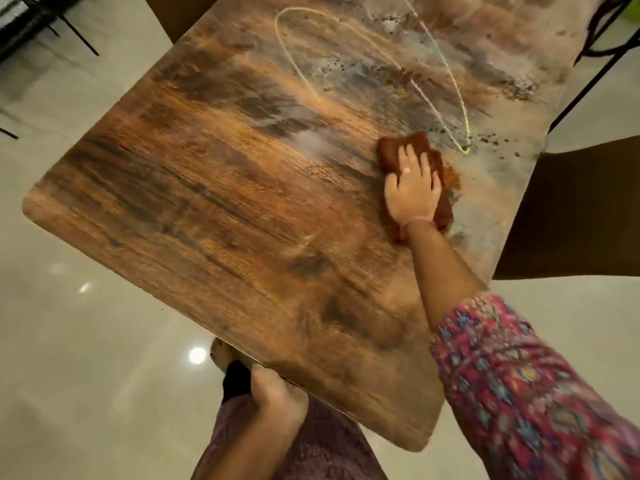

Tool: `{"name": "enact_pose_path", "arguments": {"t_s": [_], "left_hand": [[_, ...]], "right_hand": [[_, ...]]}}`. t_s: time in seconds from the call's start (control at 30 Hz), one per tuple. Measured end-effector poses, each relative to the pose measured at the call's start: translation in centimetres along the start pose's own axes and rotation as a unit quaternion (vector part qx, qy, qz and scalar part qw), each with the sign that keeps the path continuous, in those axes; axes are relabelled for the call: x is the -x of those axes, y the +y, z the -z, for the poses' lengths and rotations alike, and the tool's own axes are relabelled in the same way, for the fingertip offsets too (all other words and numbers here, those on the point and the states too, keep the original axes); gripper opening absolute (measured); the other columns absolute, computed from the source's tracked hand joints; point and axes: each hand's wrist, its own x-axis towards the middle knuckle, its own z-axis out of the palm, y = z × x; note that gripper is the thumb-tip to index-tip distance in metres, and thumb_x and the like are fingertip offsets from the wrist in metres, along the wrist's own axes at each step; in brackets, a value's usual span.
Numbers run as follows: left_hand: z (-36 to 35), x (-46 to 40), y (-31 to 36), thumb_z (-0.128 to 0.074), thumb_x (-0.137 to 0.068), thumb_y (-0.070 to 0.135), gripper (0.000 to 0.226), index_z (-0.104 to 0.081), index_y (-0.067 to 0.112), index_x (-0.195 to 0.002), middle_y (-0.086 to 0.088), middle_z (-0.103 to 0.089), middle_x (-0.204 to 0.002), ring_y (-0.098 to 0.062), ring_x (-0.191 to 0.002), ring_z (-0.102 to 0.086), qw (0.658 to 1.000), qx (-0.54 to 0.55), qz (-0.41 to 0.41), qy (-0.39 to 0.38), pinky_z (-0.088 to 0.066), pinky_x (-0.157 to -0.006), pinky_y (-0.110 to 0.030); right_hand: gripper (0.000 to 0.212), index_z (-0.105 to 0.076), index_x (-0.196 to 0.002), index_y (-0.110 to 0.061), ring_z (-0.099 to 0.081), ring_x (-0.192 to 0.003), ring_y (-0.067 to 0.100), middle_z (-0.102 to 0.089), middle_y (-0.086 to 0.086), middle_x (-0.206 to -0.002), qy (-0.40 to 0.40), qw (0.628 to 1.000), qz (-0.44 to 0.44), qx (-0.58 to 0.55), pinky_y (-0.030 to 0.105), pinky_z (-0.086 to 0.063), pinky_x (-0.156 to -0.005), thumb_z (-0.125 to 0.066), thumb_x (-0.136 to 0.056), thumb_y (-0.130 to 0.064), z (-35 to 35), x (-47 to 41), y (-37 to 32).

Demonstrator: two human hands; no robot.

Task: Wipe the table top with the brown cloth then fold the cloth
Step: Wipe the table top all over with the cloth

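Note:
The wooden table top (214, 202) fills the middle of the view, with pale smears and dark specks over its far right part. A bunched brown cloth (398, 148) lies on the right side of the table. My right hand (414, 188) presses flat on the cloth with its fingers spread, pointing away from me. My left hand (277, 393) grips the table's near edge, its fingers hidden under the board.
Brown chair seats stand at the table's right side (581, 209) and far end (173, 12). Black metal legs (602, 64) show at the top right and top left. The floor (69, 341) is glossy pale tile. My foot (221, 351) shows under the near edge.

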Motion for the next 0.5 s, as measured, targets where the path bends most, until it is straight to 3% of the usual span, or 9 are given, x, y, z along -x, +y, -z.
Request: {"name": "enact_pose_path", "arguments": {"t_s": [0.07, 0.13, 0.23, 0.33, 0.4, 0.5], "left_hand": [[0.1, 0.9, -1.5, -0.025, -0.1, 0.046, 0.049, -0.051, 0.018, -0.132, -0.006, -0.059, -0.125, -0.031, -0.117, -0.052, 0.999, -0.032, -0.005, -0.019, -0.04, -0.102, -0.046], [0.4, 1.3, -2.5, -0.025, -0.102, 0.037, 0.046, -0.045, 0.016, -0.138, -0.01, -0.051, -0.136, -0.034, -0.124, -0.047, 0.999, -0.041, -0.016, -0.006, -0.036, -0.106, -0.047], [0.4, 1.3, -3.0, -0.025, -0.102, 0.033, 0.045, -0.049, 0.013, -0.135, -0.011, -0.054, -0.134, -0.034, -0.117, -0.052, 0.999, -0.031, -0.027, 0.008, -0.044, -0.092, -0.043], [0.2, 1.8, -2.8, -0.025, -0.102, 0.033, 0.043, -0.056, 0.013, -0.124, -0.012, -0.06, -0.12, -0.03, -0.095, -0.059, 1.0, -0.026, -0.002, 0.003, -0.048, -0.071, -0.038], [0.5, 1.7, -2.9, -0.024, -0.102, 0.033, 0.041, -0.06, 0.015, -0.11, -0.009, -0.064, -0.108, -0.026, -0.087, -0.061, 0.999, -0.042, -0.002, 0.017, -0.05, -0.062, -0.036], [0.7, 1.3, -2.9, -0.025, -0.102, 0.033, 0.041, -0.062, 0.015, -0.104, -0.01, -0.066, -0.103, -0.028, -0.09, -0.062, 0.998, -0.063, -0.007, -0.002, -0.05, -0.065, -0.037]], "right_hand": [[0.059, -0.026, -0.152, -0.026, -0.011, -0.148, 0.015, -0.02, -0.008, -0.16, 0.015, 1.0, -0.027, -0.006, 0.038, -0.008, -0.118, -0.04, -0.095, -0.031, -0.7, -0.3, -1.9], [0.06, -0.03, -0.15, -0.026, -0.016, -0.147, 0.014, -0.026, -0.008, -0.158, -0.001, 0.996, 0.089, -0.012, 0.038, -0.013, -0.119, -0.043, -0.092, -0.031, -2.7, 3.7, -4.2], [0.063, -0.038, -0.147, -0.027, -0.023, -0.145, 0.015, -0.033, -0.009, -0.155, -0.098, 0.945, 0.312, -0.014, 0.04, -0.016, -0.118, -0.042, -0.084, -0.032, -4.9, 14.4, -5.0], [0.063, -0.037, -0.146, -0.03, -0.024, -0.145, 0.013, -0.034, -0.011, -0.155, -0.151, 0.903, 0.402, 0.002, 0.036, -0.013, -0.115, -0.04, -0.084, -0.035, -4.1, 17.1, -2.1], [0.064, -0.036, -0.147, -0.033, -0.024, -0.145, 0.011, -0.032, -0.013, -0.155, -0.133, 0.913, 0.386, 0.018, 0.036, -0.015, -0.114, -0.042, -0.083, -0.036, -3.1, 12.6, -0.8], [0.06, -0.032, -0.149, -0.032, -0.018, -0.146, 0.01, -0.027, -0.012, -0.157, -0.043, 0.983, 0.178, 0.01, 0.038, -0.013, -0.116, -0.042, -0.089, -0.035, -1.2, 2.8, 0.0]]}}
